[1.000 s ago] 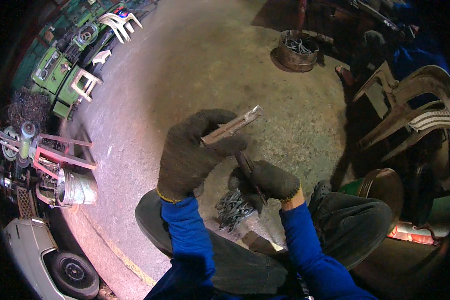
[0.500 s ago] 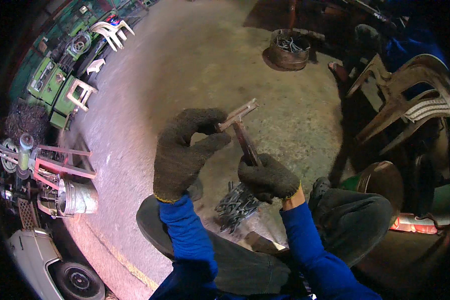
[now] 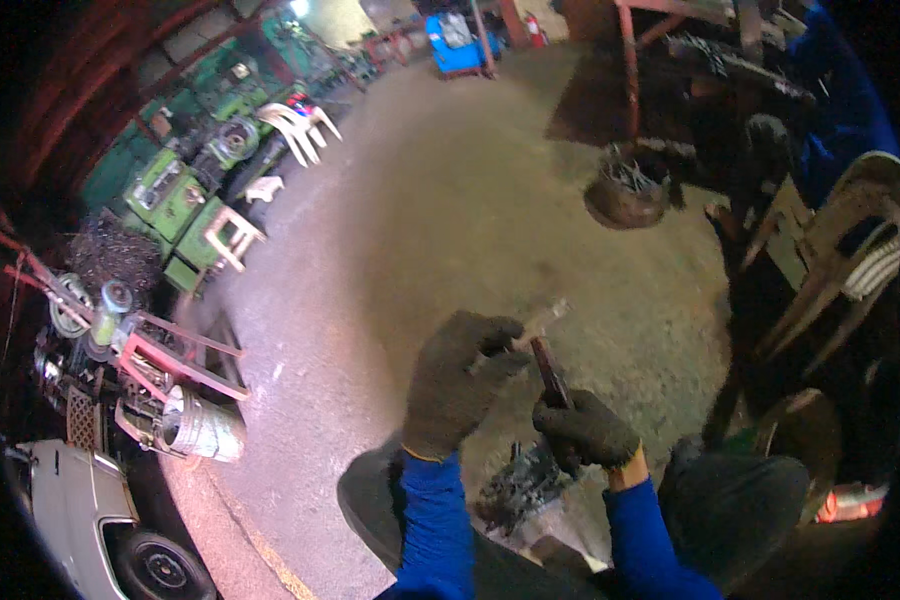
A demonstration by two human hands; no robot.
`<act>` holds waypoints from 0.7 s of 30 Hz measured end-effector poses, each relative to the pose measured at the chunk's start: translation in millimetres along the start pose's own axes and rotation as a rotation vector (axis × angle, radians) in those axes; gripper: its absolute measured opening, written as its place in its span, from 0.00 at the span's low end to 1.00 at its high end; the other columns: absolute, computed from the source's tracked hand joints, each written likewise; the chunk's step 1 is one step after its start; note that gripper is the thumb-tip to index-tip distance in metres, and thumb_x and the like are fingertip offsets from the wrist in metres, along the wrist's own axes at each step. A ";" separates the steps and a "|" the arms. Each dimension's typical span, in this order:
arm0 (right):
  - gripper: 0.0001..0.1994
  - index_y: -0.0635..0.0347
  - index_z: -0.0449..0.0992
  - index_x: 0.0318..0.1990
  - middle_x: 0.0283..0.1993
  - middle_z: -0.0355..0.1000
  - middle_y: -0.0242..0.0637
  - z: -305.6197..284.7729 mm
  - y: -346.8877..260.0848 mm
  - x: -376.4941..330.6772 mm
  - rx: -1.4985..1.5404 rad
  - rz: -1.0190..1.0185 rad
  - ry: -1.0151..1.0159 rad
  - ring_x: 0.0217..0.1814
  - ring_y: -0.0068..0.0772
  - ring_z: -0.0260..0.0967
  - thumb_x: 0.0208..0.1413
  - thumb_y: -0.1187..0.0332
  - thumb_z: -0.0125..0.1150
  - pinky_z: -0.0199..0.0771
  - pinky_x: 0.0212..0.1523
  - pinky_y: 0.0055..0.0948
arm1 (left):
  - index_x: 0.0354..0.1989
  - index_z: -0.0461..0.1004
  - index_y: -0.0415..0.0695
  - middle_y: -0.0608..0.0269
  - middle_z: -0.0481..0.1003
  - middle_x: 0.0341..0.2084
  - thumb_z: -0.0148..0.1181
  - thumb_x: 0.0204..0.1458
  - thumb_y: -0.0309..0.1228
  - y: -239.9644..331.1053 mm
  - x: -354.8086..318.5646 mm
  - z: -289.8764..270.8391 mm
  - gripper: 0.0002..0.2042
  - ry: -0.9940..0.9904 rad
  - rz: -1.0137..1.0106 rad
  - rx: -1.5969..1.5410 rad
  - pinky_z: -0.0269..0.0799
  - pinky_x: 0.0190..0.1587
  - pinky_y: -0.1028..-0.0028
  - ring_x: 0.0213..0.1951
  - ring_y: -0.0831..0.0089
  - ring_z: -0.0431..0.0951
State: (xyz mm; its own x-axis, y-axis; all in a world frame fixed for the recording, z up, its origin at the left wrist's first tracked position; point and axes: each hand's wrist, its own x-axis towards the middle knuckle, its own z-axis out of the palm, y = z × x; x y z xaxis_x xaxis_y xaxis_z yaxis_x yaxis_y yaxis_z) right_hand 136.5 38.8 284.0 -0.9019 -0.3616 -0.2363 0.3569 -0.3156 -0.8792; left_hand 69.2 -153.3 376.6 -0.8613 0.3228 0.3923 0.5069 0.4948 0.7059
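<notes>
Head view: T-shaped piece (image 3: 550,373) blurred; right hand (image 3: 590,428) hides lower end.

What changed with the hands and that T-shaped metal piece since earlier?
The left hand was closed around the crossbar of the T-shaped metal piece; now only its fingers are at the bar's left end, perhaps pinching it. The view has tilted up, bringing a blue container in at the top. The right hand still holds the stem, and the metal pile still lies on the floor.
</notes>
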 end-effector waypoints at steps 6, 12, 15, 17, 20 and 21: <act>0.18 0.60 0.79 0.45 0.29 0.77 0.35 -10.9 27.8 26.8 -0.644 -0.199 0.341 0.28 0.25 0.73 0.58 0.54 0.72 0.73 0.29 0.31 | 0.45 0.82 0.42 0.55 0.79 0.37 0.74 0.52 0.29 -24.0 4.5 16.5 0.13 0.067 0.190 0.157 0.78 0.43 0.65 0.39 0.63 0.82; 0.21 0.63 0.78 0.47 0.34 0.79 0.38 -34.3 61.4 40.6 -0.706 -0.154 0.385 0.30 0.28 0.75 0.60 0.53 0.70 0.76 0.33 0.34 | 0.46 0.80 0.44 0.56 0.78 0.39 0.72 0.55 0.32 -65.0 3.4 52.4 0.12 0.067 0.060 0.148 0.78 0.44 0.63 0.39 0.61 0.82; 0.19 0.61 0.78 0.47 0.36 0.79 0.36 -47.8 76.8 44.2 -0.426 0.007 0.240 0.30 0.26 0.73 0.61 0.53 0.69 0.74 0.31 0.32 | 0.47 0.80 0.44 0.57 0.78 0.38 0.70 0.58 0.35 -105.7 -1.4 80.3 0.13 0.082 -0.025 0.109 0.78 0.45 0.63 0.39 0.63 0.81; 0.17 0.58 0.78 0.46 0.35 0.78 0.33 -79.0 113.3 54.6 -0.138 -0.031 0.115 0.29 0.24 0.71 0.61 0.54 0.69 0.71 0.29 0.29 | 0.48 0.79 0.44 0.59 0.78 0.36 0.69 0.59 0.37 -129.0 0.8 109.4 0.13 0.097 -0.040 0.121 0.78 0.45 0.64 0.39 0.66 0.81; 0.13 0.51 0.79 0.44 0.28 0.71 0.25 -73.2 165.9 69.3 0.356 0.031 0.021 0.25 0.19 0.65 0.62 0.54 0.69 0.64 0.25 0.25 | 0.51 0.80 0.43 0.53 0.81 0.44 0.66 0.59 0.38 -195.0 -14.8 118.3 0.16 0.029 -0.151 0.154 0.79 0.49 0.60 0.44 0.54 0.83; 0.13 0.51 0.79 0.43 0.27 0.70 0.23 -97.6 182.0 64.1 0.480 0.089 -0.003 0.24 0.18 0.63 0.62 0.54 0.69 0.63 0.24 0.25 | 0.52 0.80 0.43 0.52 0.81 0.45 0.65 0.60 0.40 -207.3 -23.1 148.3 0.17 -0.038 -0.298 0.057 0.79 0.49 0.60 0.44 0.55 0.84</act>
State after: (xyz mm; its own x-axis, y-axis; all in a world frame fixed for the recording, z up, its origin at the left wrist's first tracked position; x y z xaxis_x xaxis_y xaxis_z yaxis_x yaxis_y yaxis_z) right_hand 119.9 43.8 68.5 -0.8622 -0.4080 -0.3003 0.5054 -0.6519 -0.5653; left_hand -10.9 -143.7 133.8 -0.9711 0.1857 0.1500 0.2340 0.6161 0.7521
